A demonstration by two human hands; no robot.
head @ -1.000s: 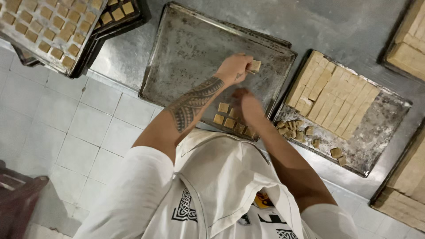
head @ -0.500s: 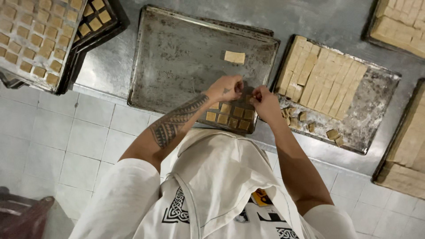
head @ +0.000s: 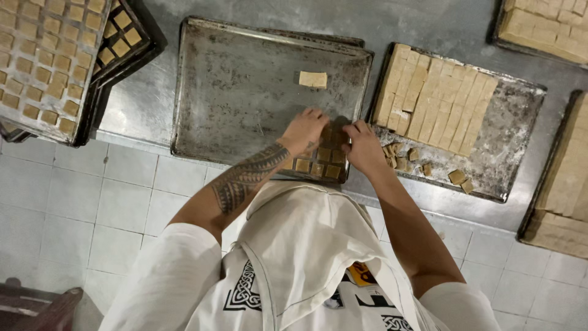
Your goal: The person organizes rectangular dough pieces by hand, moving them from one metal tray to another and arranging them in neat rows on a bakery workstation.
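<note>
Your left hand (head: pixel 304 130) and right hand (head: pixel 362 147) rest fingertips on dough squares (head: pixel 318 161) at near corner of baking tray (head: pixel 245 79); grip cannot tell.

Pale tan dough squares (head: pixel 318 160) lie on a dull grey, scuffed metal baking tray (head: pixel 245 92). The left forearm (head: pixel 248 178) carries a dark geometric tattoo. The white shirt (head: pixel 306 270) bears black knotwork print, above white floor tiles (head: pixel 73 208).

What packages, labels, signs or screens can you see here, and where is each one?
No packages, signs or screens in view.
Only printed marks: black knotwork designs and a small yellow patch on the person's white shirt, bottom centre.
Both hands, left hand and right hand, rest at small tan dough squares on the metal tray.
</note>
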